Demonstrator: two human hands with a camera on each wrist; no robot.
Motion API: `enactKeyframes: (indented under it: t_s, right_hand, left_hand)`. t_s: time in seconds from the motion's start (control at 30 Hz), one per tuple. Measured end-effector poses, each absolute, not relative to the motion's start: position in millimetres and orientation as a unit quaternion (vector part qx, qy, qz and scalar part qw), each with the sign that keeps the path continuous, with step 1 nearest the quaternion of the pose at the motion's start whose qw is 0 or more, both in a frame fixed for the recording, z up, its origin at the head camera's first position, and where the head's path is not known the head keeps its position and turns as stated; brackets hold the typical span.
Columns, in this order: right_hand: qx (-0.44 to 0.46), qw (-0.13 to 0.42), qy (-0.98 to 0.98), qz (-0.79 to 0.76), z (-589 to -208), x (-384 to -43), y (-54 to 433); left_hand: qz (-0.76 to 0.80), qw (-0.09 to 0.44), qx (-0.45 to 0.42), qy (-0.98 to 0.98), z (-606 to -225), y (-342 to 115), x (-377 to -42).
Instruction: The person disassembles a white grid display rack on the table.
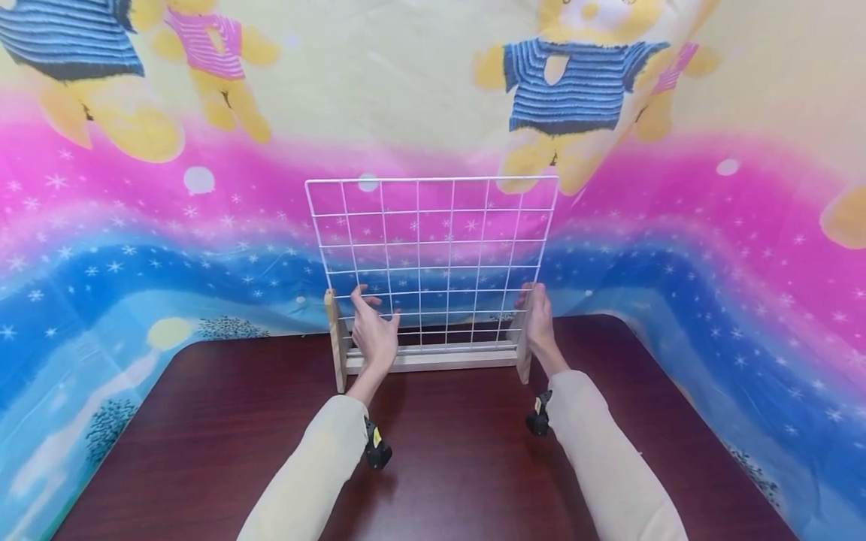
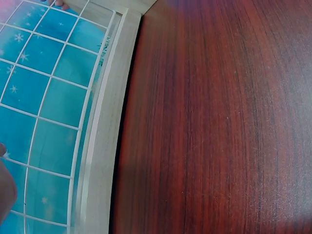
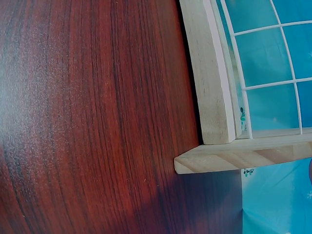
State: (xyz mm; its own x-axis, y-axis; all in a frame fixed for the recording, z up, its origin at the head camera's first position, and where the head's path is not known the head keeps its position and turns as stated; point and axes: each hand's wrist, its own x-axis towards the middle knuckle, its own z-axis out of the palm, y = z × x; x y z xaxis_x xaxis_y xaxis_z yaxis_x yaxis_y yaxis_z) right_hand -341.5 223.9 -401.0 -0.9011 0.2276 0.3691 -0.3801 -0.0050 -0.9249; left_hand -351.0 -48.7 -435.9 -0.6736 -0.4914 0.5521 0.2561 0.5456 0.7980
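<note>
A white wire grid (image 1: 435,267) stands upright in a pale wooden frame, with a low crossbar (image 1: 449,361) between two side posts. In the head view my left hand (image 1: 375,334) is in front of the grid's lower left, just inside the left post (image 1: 335,342). Its fingers are loosely spread, and whether they touch the wires is hard to tell. My right hand (image 1: 540,323) grips the right post (image 1: 523,364) near its top, with fingertips showing on the inner side. The right wrist view shows the lower end of that post (image 3: 219,160) on the table.
The frame rests toward the back of a dark red wood-grain table (image 1: 446,451). Behind and around it hangs a printed cloth (image 1: 419,98) with bears and snowflakes. Small black devices (image 1: 377,445) are strapped at both wrists.
</note>
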Motion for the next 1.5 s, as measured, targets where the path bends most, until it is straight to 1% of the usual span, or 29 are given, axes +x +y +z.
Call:
enactKeyframes:
  t_s: [0.2, 0.57, 0.83, 1.03, 1.5]
  right_hand:
    - [0.049, 0.215, -0.675, 0.704, -399.8, -338.7, 223.7]
    - [0.061, 0.225, -0.678, 0.697, -402.8, -341.3, 224.1]
    - [0.086, 0.238, -0.664, 0.704, -404.6, -343.7, 224.3]
    - [0.094, 0.236, -0.657, 0.71, -404.5, -344.2, 224.8]
    - [0.072, 0.211, -0.679, 0.699, -401.1, -341.8, 226.4]
  left_hand:
    - [-0.468, 0.395, 0.078, -0.786, -433.0, -46.4, -350.2]
    - [-0.47, 0.393, 0.08, -0.786, -426.3, -47.7, -348.5]
    - [-0.471, 0.394, 0.073, -0.786, -419.5, -48.5, -349.3]
    - [-0.475, 0.397, 0.067, -0.782, -416.2, -47.5, -349.5]
    - [-0.464, 0.397, 0.069, -0.789, -409.7, -47.7, -350.4]
